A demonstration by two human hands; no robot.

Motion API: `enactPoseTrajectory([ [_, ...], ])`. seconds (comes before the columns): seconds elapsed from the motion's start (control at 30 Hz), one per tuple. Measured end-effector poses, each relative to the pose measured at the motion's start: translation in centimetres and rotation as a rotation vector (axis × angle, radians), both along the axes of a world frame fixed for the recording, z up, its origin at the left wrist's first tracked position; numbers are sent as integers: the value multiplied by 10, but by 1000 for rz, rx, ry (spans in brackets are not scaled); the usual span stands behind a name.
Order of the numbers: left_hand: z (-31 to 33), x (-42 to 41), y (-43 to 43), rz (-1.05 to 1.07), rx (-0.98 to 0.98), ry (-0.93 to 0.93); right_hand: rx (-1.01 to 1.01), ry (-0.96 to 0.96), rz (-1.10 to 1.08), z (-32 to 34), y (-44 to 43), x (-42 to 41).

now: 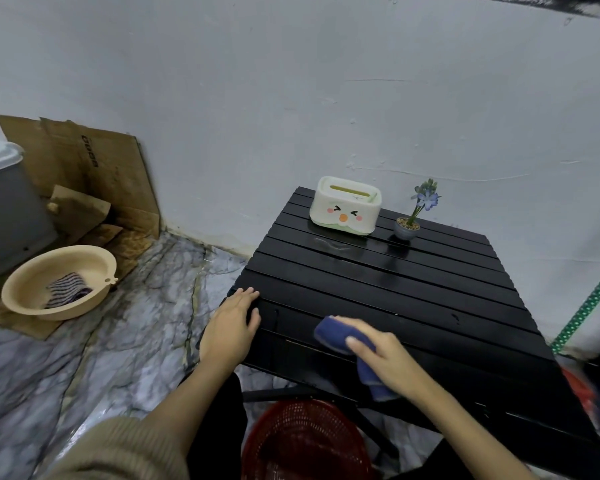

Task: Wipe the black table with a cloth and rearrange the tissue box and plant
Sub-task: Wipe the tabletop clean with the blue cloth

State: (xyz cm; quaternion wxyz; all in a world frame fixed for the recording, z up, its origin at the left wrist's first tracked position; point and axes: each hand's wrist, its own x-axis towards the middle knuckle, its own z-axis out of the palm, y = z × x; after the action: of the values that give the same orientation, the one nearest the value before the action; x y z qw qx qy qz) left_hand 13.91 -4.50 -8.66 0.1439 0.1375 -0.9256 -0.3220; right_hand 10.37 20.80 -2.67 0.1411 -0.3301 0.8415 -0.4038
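Your right hand presses the blue cloth on the black table's near edge, your left hand lies open and empty, and the tissue box and plant look not yet moved.

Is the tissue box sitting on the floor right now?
No, the tissue box stands on the far end of the black table, next to the small potted plant.

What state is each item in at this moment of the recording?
black table: upright, slats glossy.
blue cloth: pressed on the table's near part under the right hand.
right hand: gripping the cloth.
left hand: flat on the table's left edge, empty.
tissue box: upright at the far edge.
plant: upright, right of the box.
beige basin: on the floor, holding a striped cloth.
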Motion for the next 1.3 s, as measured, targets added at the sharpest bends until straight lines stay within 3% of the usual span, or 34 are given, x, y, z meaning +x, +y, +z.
enactPoseTrajectory([
  [0.23,-1,-1,0,5,-8,-6,203,159,-426,-37,1,-39],
  [0.6,0,-1,-2,-10,4,-3,237,208,-248,-34,-129,-8],
  [0.7,-1,0,-3,-19,9,-5,209,209,-202,-31,-95,16],
  [0.8,-1,1,-3,-23,4,0,190,219,-296,-36,-29,29],
  [0.97,-1,1,-1,-24,-19,-5,206,183,-734,-37,98,10],
  [1.1,-1,0,0,-22,-25,-19,245,151,-982,-33,125,-27],
  [1.2,0,1,0,-27,-17,-15,258,153,-951,-31,87,-55],
  [1.3,3,2,1,-24,9,0,254,188,-737,-33,28,-60],
])
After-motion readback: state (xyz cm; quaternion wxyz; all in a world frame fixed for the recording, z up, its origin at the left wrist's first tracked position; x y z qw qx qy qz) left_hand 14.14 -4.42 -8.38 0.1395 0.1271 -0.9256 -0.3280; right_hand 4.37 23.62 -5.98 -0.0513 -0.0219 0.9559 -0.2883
